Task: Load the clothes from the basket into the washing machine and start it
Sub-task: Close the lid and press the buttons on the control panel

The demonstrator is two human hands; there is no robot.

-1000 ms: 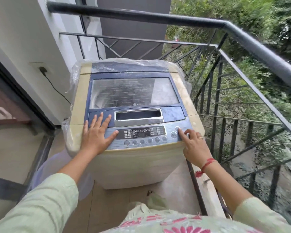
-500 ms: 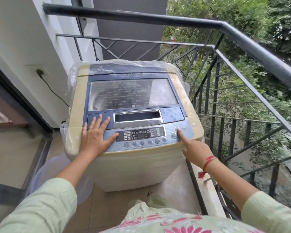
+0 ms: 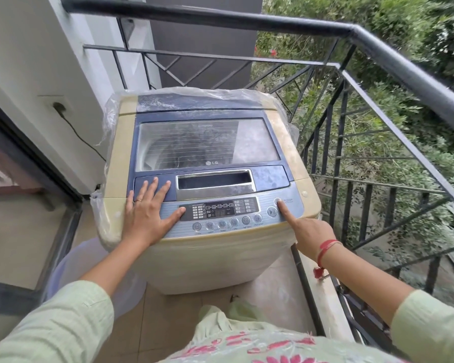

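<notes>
Washing machine (image 3: 207,258) on the balcony floor, lid shut, one finger on its power button (image 3: 277,201).
It stands at the floor's far end, in the corner between the wall and the railing (image 3: 393,66), with the glass lid (image 3: 207,142) down. The left hand (image 3: 144,218) lies flat, fingers spread, on the left end of the control panel (image 3: 220,226). The right hand (image 3: 309,234) points, index fingertip touching the button at the panel's right end, other fingers curled in.

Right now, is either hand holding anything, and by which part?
Nothing is held. The left hand lies flat on the washing machine top; the right hand presses one index finger on the control panel at its right end.
</notes>
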